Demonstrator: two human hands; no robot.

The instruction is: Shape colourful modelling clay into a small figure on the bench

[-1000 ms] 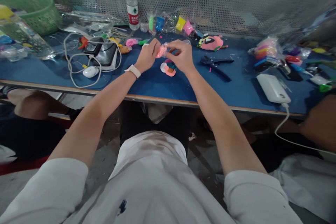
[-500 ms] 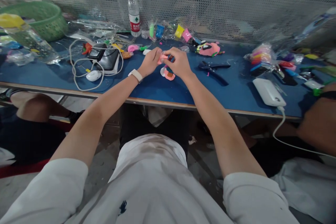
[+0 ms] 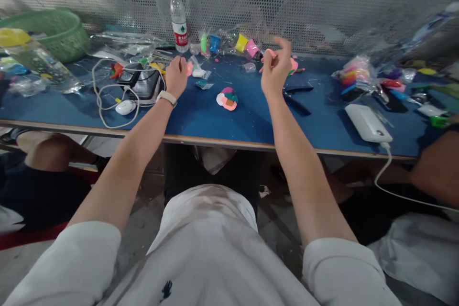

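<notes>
Pink clay lump (image 3: 270,53) is pinched at the thumb and curled fingers of the right hand (image 3: 276,68), one finger raised, above the far-right part of the blue table (image 3: 201,122). A smaller pink piece (image 3: 189,69) is held at the closed fingers of the left hand (image 3: 175,76); exact grip can't be told. Multicoloured clay figure (image 3: 228,100) is laid flat between the hands, nearer side, touched by neither.

Clearance: bare blue surface is left around the figure, down to the near edge and out toward the right. Far side is closed off by the perforated panel (image 3: 304,0).

Obstacles: pliers (image 3: 298,105) are partly covered by the right wrist. Left side is crowded by the black box (image 3: 147,83), looped white cable (image 3: 94,74) and green basket (image 3: 68,36). Far row: upright bottle (image 3: 180,28), coloured clay packets (image 3: 214,44). Small clear wrappers (image 3: 204,84) are scattered just right of the left hand. Far right: bagged clay (image 3: 356,74), with the white power bank (image 3: 367,123) placed nearer the edge, its cord run off the table.
</notes>
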